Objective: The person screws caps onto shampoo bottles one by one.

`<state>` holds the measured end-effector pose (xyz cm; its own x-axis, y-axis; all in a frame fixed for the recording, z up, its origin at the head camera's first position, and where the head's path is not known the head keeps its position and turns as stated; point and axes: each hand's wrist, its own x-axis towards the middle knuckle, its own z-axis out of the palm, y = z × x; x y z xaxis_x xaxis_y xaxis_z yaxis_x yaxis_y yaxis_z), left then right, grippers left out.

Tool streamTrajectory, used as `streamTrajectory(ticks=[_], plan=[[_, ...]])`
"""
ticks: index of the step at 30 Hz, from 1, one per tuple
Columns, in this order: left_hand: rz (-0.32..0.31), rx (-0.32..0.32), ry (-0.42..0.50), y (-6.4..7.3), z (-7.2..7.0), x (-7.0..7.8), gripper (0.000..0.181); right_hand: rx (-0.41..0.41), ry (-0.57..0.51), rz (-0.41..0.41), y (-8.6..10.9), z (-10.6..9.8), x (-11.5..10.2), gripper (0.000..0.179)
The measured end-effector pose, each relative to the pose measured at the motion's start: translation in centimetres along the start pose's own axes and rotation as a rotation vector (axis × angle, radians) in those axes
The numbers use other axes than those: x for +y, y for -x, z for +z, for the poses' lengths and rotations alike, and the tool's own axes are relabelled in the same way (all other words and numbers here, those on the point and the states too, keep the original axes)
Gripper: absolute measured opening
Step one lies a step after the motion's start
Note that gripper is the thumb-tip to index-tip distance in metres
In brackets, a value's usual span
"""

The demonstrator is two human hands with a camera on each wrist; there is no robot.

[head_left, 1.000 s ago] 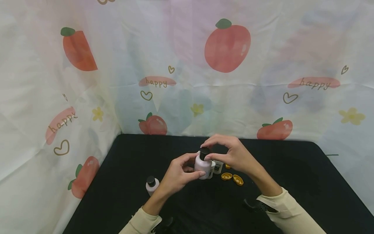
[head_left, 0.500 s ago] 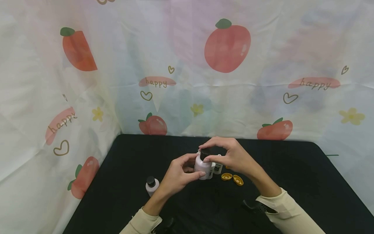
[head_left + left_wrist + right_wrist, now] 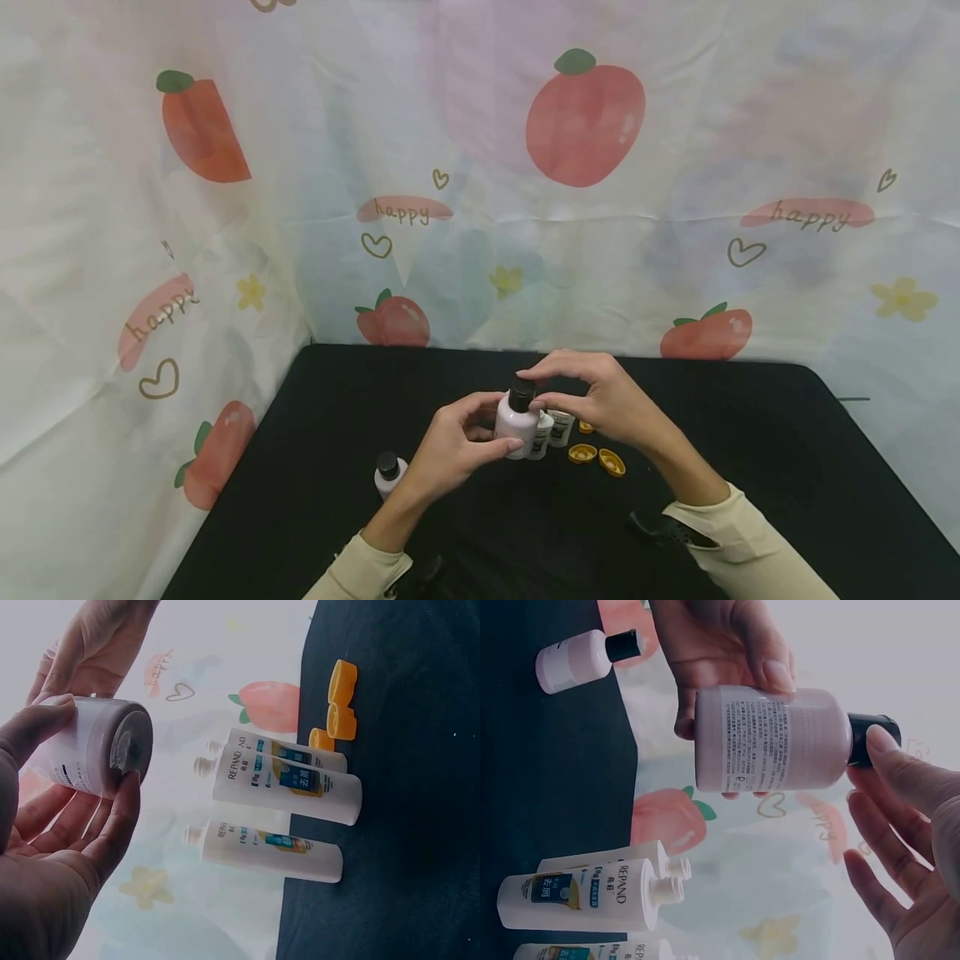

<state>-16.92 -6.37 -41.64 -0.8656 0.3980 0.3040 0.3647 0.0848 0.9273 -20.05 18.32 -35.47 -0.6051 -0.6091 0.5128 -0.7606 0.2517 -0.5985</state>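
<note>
My left hand (image 3: 453, 450) grips a pale pink bottle (image 3: 513, 429) by its body, raised over the black table. The thumb lies on the near side and the fingers go round the far side. A black cap (image 3: 864, 741) sits on the bottle's neck. My right hand (image 3: 603, 396) pinches this cap between thumb and fingers, the thumb pressed on it in the right wrist view. Small print covers the label (image 3: 754, 746) facing the right wrist camera. In the left wrist view the bottle's round base faces the camera.
Several white REPAND bottles (image 3: 289, 784) with uncapped necks stand behind the hands. Near them lie several yellow caps (image 3: 582, 453). A second pink bottle (image 3: 392, 480) with a black cap stands left of the left forearm. A printed curtain (image 3: 480, 275) hangs behind the table (image 3: 345, 383).
The pink bottle has shifted slightly left, and a little more of its black cap shows. My right hand has lifted slightly and moved a little right over the last half second.
</note>
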Motion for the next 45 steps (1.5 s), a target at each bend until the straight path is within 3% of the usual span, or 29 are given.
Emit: streamTrajectory(ticks=[19,26,33,45], plan=[[0.059,-0.022,-0.012,0.0,0.57,-0.26,0.046,-0.059,-0.061,-0.001,-0.19,0.48,0.0,0.04],[0.049,-0.022,-0.016,-0.02,0.44,-0.01,0.054,-0.074,-0.044,0.026,-0.07,0.38,-0.03,0.045],[0.038,-0.038,-0.007,0.06,0.14,0.2,0.052,-0.124,-0.073,-0.006,0.26,-0.14,0.28,0.047],[0.047,-0.03,-0.001,0.02,0.3,0.32,0.049,-0.08,-0.089,0.013,0.11,0.36,-0.07,0.041]])
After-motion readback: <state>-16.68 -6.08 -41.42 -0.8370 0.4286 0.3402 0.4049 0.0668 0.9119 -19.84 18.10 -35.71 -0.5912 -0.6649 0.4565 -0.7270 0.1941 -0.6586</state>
